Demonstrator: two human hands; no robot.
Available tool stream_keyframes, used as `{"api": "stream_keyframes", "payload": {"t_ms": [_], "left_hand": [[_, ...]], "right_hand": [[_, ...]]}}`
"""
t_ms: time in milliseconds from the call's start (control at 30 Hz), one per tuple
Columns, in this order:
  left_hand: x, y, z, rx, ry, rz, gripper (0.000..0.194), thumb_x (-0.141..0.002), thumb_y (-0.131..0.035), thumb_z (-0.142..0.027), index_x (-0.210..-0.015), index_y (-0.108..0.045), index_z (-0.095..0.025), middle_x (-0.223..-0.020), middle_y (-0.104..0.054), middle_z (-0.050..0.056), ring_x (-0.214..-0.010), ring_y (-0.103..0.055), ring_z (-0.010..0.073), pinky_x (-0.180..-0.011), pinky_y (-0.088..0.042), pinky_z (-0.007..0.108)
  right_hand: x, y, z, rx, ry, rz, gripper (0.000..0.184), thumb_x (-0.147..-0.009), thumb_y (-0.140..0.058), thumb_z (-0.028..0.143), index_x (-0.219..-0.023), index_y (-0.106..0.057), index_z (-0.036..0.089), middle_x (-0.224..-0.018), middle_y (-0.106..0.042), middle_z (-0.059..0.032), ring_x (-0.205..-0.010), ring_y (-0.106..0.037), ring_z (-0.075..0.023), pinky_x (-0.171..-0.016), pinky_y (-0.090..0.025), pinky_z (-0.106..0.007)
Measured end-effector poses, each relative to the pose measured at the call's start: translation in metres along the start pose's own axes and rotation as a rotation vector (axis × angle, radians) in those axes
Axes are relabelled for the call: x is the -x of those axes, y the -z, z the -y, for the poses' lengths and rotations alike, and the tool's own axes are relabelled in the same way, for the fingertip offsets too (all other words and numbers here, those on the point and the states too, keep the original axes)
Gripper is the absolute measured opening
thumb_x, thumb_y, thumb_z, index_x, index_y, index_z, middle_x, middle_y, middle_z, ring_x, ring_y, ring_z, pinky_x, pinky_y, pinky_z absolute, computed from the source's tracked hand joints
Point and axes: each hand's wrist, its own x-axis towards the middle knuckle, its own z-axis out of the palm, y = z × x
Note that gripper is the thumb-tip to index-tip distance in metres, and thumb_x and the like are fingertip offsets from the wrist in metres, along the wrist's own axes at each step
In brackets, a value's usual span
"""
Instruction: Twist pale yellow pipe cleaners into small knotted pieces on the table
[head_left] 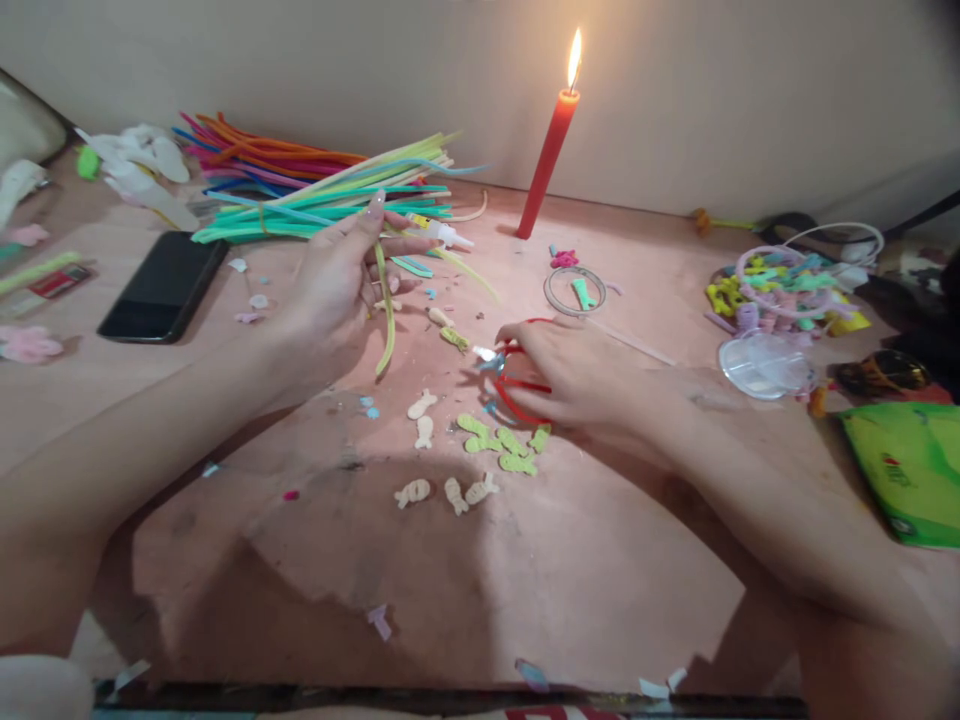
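My left hand (pixel 349 265) pinches a yellow-green pipe cleaner (pixel 386 325) between thumb and fingers; its loose end hangs down. A small glue tube with a white nozzle (pixel 444 232) shows beside those fingertips; whether the hand touches it I cannot tell. My right hand (pixel 566 370) is closed around the red handles of small pliers (pixel 517 385), their jaws pointing left, low over the table. Just left of the jaws lies a yellow-green twisted fish shape (pixel 454 338). Below the hands are several green fish shapes (pixel 480 435) and several cream ones (pixel 412 492).
A lit red candle (pixel 549 165) stands at the back. Behind my left hand lies a bundle of coloured pipe cleaners (pixel 277 160), with a black phone (pixel 163 287) nearby. On the right are a colourful pile (pixel 787 285), a clear lid (pixel 765 365) and a green packet (pixel 911 470).
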Motion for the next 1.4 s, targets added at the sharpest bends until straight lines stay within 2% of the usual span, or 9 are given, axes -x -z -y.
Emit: {"api": "stream_keyframes", "payload": {"t_ms": [200,333,500,733,900,1067,1167,1300,1400], "left_hand": [[-0.008,0.004,0.012,-0.008,0.076,0.006,0.026,-0.116,-0.067,-0.038,-0.097,-0.071,-0.021,-0.097,-0.086,0.004,-0.053,-0.057,0.0099,-0.064,-0.063,0.028],[-0.010,0.008,0.017,-0.006,0.068,0.022,0.023,-0.116,-0.064,-0.038,-0.100,-0.073,-0.023,-0.104,-0.088,0.004,-0.061,-0.065,0.0133,-0.062,-0.064,0.030],[-0.014,0.012,0.012,-0.040,0.093,0.007,0.024,-0.111,-0.074,-0.041,-0.094,-0.073,-0.024,-0.101,-0.087,0.002,-0.062,-0.066,0.0143,-0.060,-0.062,0.032],[-0.013,0.007,0.017,0.026,0.099,0.014,0.025,-0.114,-0.070,-0.038,-0.095,-0.073,-0.023,-0.097,-0.088,0.002,-0.054,-0.059,0.0117,-0.057,-0.058,0.029],[-0.010,0.006,0.014,0.024,0.093,0.016,0.029,-0.118,-0.064,-0.035,-0.095,-0.075,-0.021,-0.093,-0.086,0.002,-0.056,-0.062,0.0109,-0.058,-0.056,0.027],[-0.007,0.003,0.006,0.033,0.121,-0.027,0.032,-0.120,-0.061,-0.033,-0.095,-0.074,-0.018,-0.087,-0.084,0.001,-0.054,-0.064,0.0100,-0.057,-0.056,0.026],[-0.003,0.001,0.005,0.048,0.168,0.039,0.027,-0.116,-0.069,-0.036,-0.097,-0.077,-0.019,-0.089,-0.085,0.000,-0.057,-0.067,0.0105,-0.061,-0.061,0.027],[0.010,-0.007,0.009,0.146,0.260,0.110,0.033,-0.121,-0.056,-0.029,-0.100,-0.079,-0.018,-0.096,-0.088,0.002,-0.068,-0.073,0.0097,-0.072,-0.064,0.022],[0.019,-0.013,0.015,0.171,0.287,0.130,0.037,-0.122,-0.050,-0.020,-0.099,-0.078,-0.016,-0.095,-0.087,0.003,-0.071,-0.075,0.0094,-0.072,-0.063,0.020]], "right_hand": [[0.026,0.016,-0.034,0.091,-0.120,0.100,0.024,-0.102,-0.068,0.032,-0.117,-0.079,0.016,-0.136,-0.076,-0.0253,-0.116,-0.073,-0.0442,-0.104,-0.054,-0.062],[0.040,0.006,-0.017,0.005,0.027,-0.024,0.043,-0.113,-0.061,0.046,-0.145,-0.076,0.022,-0.156,-0.070,-0.0213,-0.148,-0.059,-0.0478,-0.124,-0.046,-0.073],[0.041,-0.042,0.014,-0.205,0.419,0.137,0.066,-0.119,-0.048,0.058,-0.177,-0.051,0.025,-0.180,-0.054,-0.0126,-0.175,-0.040,-0.0304,-0.145,-0.031,-0.057],[-0.004,-0.085,0.032,-0.203,0.377,0.049,0.072,-0.122,-0.042,0.046,-0.181,-0.036,0.006,-0.188,-0.036,-0.0196,-0.181,-0.023,-0.0277,-0.149,-0.018,-0.049],[-0.045,-0.078,0.022,-0.219,0.252,0.003,0.070,-0.121,-0.041,0.058,-0.179,-0.044,0.018,-0.188,-0.041,-0.0140,-0.181,-0.027,-0.0282,-0.150,-0.015,-0.053],[-0.052,-0.042,0.002,-0.449,0.005,-0.320,0.054,-0.123,-0.030,0.047,-0.159,-0.063,0.023,-0.166,-0.065,-0.0147,-0.161,-0.055,-0.0319,-0.139,-0.038,-0.062],[-0.048,-0.024,-0.013,-0.697,-0.238,-0.568,0.033,-0.117,-0.046,0.036,-0.137,-0.070,0.024,-0.142,-0.074,-0.0116,-0.137,-0.070,-0.0281,-0.121,-0.059,-0.052],[-0.045,-0.021,-0.018,-0.914,-0.045,-0.416,0.066,-0.101,-0.081,0.041,-0.162,-0.057,0.034,-0.153,-0.070,-0.0075,-0.133,-0.071,-0.0235,-0.107,-0.064,-0.035],[-0.047,-0.027,-0.007,-0.979,0.077,-0.398,0.043,-0.109,-0.072,0.051,-0.146,-0.075,0.029,-0.135,-0.078,-0.0064,-0.117,-0.074,-0.0200,-0.104,-0.063,-0.035]]}}
